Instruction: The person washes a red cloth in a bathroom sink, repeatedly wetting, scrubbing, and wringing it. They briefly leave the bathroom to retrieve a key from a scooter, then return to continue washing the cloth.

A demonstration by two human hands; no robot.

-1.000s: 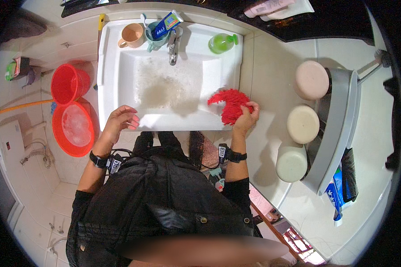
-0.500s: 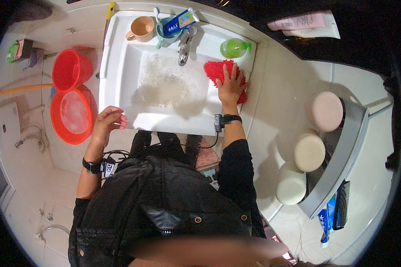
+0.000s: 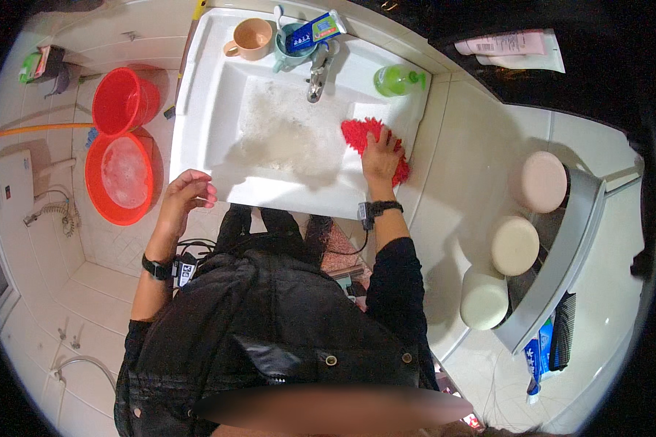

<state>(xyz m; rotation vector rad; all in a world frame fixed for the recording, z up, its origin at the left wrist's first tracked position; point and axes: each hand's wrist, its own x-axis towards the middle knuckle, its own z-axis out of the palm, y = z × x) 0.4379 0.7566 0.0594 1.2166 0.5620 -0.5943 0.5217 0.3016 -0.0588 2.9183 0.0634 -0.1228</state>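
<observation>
My right hand (image 3: 380, 162) presses on a red shaggy cleaning cloth (image 3: 357, 134) on the right rim of the white sink (image 3: 284, 195). Its fingers are bent into the pile, and part of the cloth is hidden under them. My left hand (image 3: 189, 191) hovers by the sink's front left corner, fingers loosely curled and apart, with nothing in it. Cloudy, foamy water (image 3: 277, 138) lies in the basin below the chrome faucet (image 3: 317, 80). Behind the cloth stands a green pump bottle (image 3: 395, 80).
An orange mug (image 3: 252, 40) and a teal mug (image 3: 283, 60) holding a toothbrush and a toothpaste tube (image 3: 313, 33) stand at the back left rim. Two red basins (image 3: 151, 182) sit left of the sink. Rounded containers (image 3: 515, 246) line a shelf on the right.
My right hand has drawn the red cloth toward me along the rim, and its spread fingers have bent in. The view has shifted slightly. My left hand keeps its loose curl.
</observation>
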